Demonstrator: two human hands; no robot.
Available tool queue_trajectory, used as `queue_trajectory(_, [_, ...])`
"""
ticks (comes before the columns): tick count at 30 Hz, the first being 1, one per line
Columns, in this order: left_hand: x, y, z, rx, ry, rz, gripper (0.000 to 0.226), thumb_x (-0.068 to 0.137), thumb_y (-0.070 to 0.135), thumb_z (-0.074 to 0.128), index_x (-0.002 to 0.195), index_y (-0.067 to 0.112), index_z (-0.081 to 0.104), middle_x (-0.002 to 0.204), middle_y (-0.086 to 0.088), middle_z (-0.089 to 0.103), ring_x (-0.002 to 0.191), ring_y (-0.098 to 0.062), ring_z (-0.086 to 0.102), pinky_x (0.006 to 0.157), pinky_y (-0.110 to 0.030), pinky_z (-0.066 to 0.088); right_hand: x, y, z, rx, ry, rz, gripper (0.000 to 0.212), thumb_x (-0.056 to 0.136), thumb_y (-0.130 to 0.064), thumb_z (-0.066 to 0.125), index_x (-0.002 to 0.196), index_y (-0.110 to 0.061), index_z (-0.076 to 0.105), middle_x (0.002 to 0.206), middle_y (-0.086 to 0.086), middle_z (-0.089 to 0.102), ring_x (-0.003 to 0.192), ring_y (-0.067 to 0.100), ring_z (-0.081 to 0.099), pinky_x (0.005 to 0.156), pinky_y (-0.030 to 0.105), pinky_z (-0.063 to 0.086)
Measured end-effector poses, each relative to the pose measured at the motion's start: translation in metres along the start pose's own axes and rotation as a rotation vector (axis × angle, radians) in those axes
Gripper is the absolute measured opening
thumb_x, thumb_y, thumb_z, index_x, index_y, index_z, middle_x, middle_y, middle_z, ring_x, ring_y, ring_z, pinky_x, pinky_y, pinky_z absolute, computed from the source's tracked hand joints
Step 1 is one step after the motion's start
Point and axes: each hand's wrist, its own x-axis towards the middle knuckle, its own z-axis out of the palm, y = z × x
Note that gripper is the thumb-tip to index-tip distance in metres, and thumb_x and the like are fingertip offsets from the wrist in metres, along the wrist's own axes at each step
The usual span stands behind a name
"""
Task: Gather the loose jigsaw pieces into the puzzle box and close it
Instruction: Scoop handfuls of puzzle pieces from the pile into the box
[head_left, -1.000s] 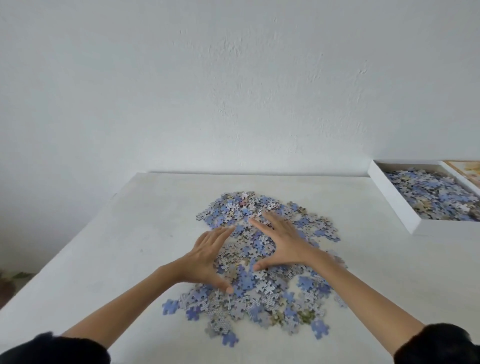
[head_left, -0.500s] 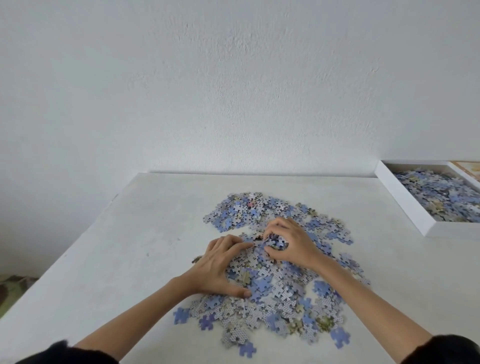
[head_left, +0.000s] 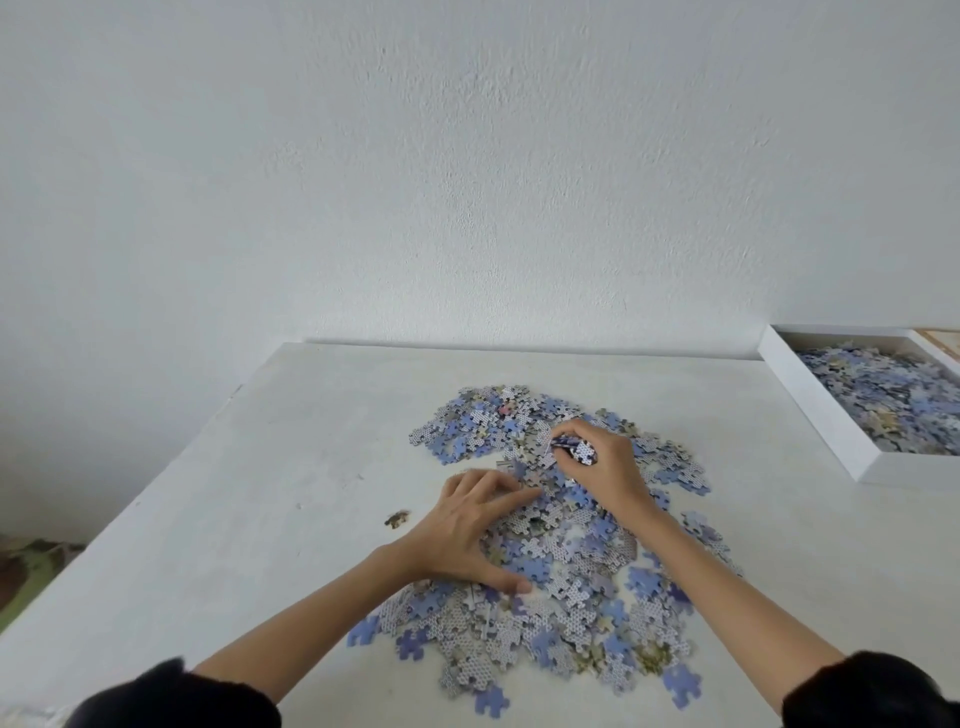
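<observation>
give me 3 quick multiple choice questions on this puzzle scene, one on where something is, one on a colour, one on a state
1. Where does the puzzle box sit on the table?
A. at the left edge
B. at the far right
C. right in front of the person

2. The lone piece left of the pile looks
A. brownish
B. red
C. bright green

3. The right hand is
A. flat and empty
B. lifting a lid
C. gripping a clump of pieces

Answers:
1 B, the open box lies at the right edge of the view.
2 A, it shows dull brown on the white top.
3 C, its fingers curl round several pieces.
</observation>
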Motion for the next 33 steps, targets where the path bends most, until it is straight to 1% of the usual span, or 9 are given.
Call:
queue_trajectory(3, [0.003,0.0,0.002,-0.019,0.037,0.026,0.077,0.065,0.085,0.033,0.129,0.042,0.039,0.113,0.013,0.038,0.103,-0.005,0.032,0.092,-0.022,0.025,0.0,0.0,-0.002,0.014,0.038,0.008,0.022,0.078,-0.008,0.065,0.098,-0.016,0.064,0.1,-0.006,0.064,0.062,0.013,0.066,0.066,0.026,0.056])
queue_trajectory(5, [0.005,0.001,0.003,-0.038,0.06,0.04,0.064,0.068,0.082,0.036,0.114,0.039,0.046,0.113,0.011,0.041,0.1,-0.005,0.037,0.085,-0.023,0.031,0.0,0.001,-0.004,0.015,0.054,0.006,0.021,0.078,-0.008,0.067,0.098,-0.014,0.065,0.1,-0.001,0.067,0.051,0.003,0.06,0.058,0.018,0.053])
queue_trajectory(8, [0.006,0.002,0.003,-0.064,0.079,0.079,0.045,0.074,0.071,0.046,0.096,0.031,0.049,0.111,0.007,0.047,0.096,-0.009,0.045,0.08,-0.023,0.042,0.001,0.0,-0.008,0.021,0.065,0.012,0.023,0.077,-0.004,0.068,0.098,-0.012,0.065,0.094,-0.002,0.066,0.062,-0.012,0.057,0.063,0.007,0.048])
queue_trajectory(11, [0.005,0.003,0.003,-0.083,0.077,0.087,0.037,0.079,0.059,0.052,0.091,0.024,0.052,0.088,0.008,0.051,0.078,-0.007,0.047,0.068,-0.018,0.043,0.003,-0.002,-0.012,0.022,0.09,0.019,0.023,0.076,-0.004,0.069,0.097,-0.014,0.064,0.092,-0.007,0.063,0.056,-0.011,0.056,0.058,0.015,0.052])
queue_trajectory(16, [0.005,0.003,0.002,-0.125,0.078,0.062,0.03,0.079,0.046,0.057,0.092,0.019,0.061,0.08,0.005,0.058,0.073,-0.008,0.052,0.065,-0.025,0.05,0.006,-0.001,-0.013,0.04,0.063,0.001,0.022,0.077,-0.026,0.063,0.098,-0.022,0.063,0.094,-0.01,0.065,0.061,0.03,0.065,0.056,0.041,0.056])
queue_trajectory(18, [0.005,0.003,0.0,-0.186,0.095,0.042,0.026,0.079,0.044,0.059,0.088,0.02,0.063,0.079,0.005,0.062,0.071,-0.002,0.055,0.064,-0.021,0.051,0.007,-0.004,-0.014,0.056,0.046,0.006,0.02,0.077,-0.023,0.064,0.098,-0.023,0.063,0.095,-0.009,0.065,0.063,0.027,0.066,0.06,0.033,0.057])
queue_trajectory(21, [0.008,0.0,-0.001,-0.271,0.172,0.028,0.018,0.079,0.039,0.064,0.088,0.024,0.065,0.077,0.007,0.065,0.064,-0.001,0.058,0.058,-0.024,0.052,0.007,-0.008,-0.015,0.074,0.021,0.005,0.022,0.077,-0.005,0.068,0.097,-0.015,0.065,0.096,0.003,0.068,0.075,-0.001,0.061,0.067,0.01,0.05])
queue_trajectory(28, [0.028,0.014,-0.012,-0.377,0.262,0.032,0.015,0.078,0.034,0.068,0.091,0.029,0.066,0.085,0.016,0.068,0.073,-0.005,0.066,0.063,-0.028,0.056,0.004,-0.008,-0.039,0.133,-0.018,0.008,0.023,0.078,-0.006,0.069,0.094,-0.02,0.063,0.088,-0.015,0.063,0.072,-0.005,0.061,0.06,0.01,0.047])
queue_trajectory(33, [0.056,0.033,-0.025,-0.389,0.283,0.083,0.017,0.078,0.041,0.067,0.09,0.03,0.068,0.079,0.004,0.07,0.057,-0.013,0.061,0.052,-0.033,0.052,0.008,-0.005,-0.07,0.142,0.011,-0.003,0.019,0.078,-0.007,0.069,0.091,-0.021,0.064,0.082,-0.015,0.063,0.065,0.003,0.06,0.056,0.013,0.045])
